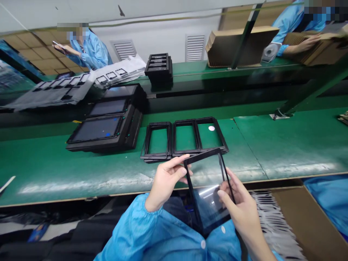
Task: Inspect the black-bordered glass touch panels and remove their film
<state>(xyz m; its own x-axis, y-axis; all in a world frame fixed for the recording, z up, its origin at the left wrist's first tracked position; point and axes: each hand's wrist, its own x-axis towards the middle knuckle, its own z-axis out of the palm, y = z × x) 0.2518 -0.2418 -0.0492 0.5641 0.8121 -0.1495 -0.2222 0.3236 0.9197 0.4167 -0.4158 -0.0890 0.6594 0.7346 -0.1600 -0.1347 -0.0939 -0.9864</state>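
Look at that: the left hand [165,183] and right hand [239,204], set apart, pinch the black-framed glass panel [209,204] by its side edges, tilted up over the near edge of the green surface [299,145], just short of the black plastic frames [185,136], a sound edge hold that keeps the palms off the glass.

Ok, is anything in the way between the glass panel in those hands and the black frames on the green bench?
No, nothing visible. The black-edged glass panel, held by the left hand and right hand, sits just in front of the black frames, with only the green bench between them.
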